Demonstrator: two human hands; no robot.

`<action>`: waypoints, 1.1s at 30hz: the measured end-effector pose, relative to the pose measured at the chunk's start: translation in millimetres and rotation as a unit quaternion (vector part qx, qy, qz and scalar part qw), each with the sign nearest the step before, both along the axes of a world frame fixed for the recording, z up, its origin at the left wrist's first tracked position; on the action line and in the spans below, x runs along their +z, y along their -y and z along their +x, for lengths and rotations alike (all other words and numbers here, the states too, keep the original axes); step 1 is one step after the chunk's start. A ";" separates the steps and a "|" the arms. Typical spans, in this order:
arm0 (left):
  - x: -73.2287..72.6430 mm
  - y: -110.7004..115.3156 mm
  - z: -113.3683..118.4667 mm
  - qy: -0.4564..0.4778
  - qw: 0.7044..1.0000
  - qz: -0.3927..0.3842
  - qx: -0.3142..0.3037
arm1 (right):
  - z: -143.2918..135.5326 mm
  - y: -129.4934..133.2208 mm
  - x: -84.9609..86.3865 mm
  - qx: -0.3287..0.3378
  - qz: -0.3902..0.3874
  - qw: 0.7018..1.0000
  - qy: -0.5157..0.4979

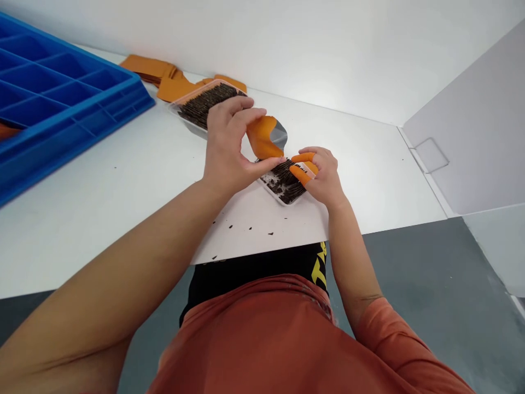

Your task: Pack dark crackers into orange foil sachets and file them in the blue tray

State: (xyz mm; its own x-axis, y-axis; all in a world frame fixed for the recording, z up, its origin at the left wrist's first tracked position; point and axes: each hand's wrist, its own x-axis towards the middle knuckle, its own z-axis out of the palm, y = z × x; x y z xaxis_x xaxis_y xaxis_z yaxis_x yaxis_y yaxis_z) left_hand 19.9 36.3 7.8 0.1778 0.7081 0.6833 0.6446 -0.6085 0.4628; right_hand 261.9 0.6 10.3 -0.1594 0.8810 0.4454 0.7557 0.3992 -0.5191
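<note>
My left hand (233,145) holds an orange pouch (262,137) with a silvery-grey inner side, thumb below and fingers above it. Just to its right, my right hand (322,175) wears orange covers on two fingertips, which are bent over a small white tray (286,203). Dark thin sticks (289,178) lie in rows in that tray, with dark crumbs at its left part. Whether the right fingertips pinch a stick is too small to tell. Behind my left hand stands a clear plastic box (192,128) filled with more dark sticks.
A large blue compartment tray (110,112) occupies the left of the white table (164,164). Flat orange pouches (150,68) are piled at the back near the wall. Dark crumbs dot the table's front edge. A metal wire handle (435,156) is at the right.
</note>
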 end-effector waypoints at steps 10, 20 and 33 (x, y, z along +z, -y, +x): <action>1.2 -9.5 -3.3 0.080 0.996 0.006 0.049 | -11.4 -39.2 41.9 0.066 -0.051 0.988 0.128; -4.4 -28.0 -11.7 0.107 0.992 0.006 0.069 | -46.4 -49.0 39.5 0.077 -0.108 0.960 0.246; -16.4 -25.9 -9.8 0.090 0.995 0.019 0.038 | -14.5 -50.4 60.7 0.115 -0.078 0.990 0.014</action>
State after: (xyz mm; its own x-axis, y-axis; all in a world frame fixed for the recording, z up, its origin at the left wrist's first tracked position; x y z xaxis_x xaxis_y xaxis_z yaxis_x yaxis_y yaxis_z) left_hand 10.1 62.2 -8.6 -0.0037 0.6873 0.7264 0.5978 -0.5808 0.5526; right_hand 247.3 51.0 71.0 -0.3742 0.8779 0.2988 0.6694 0.4787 -0.5681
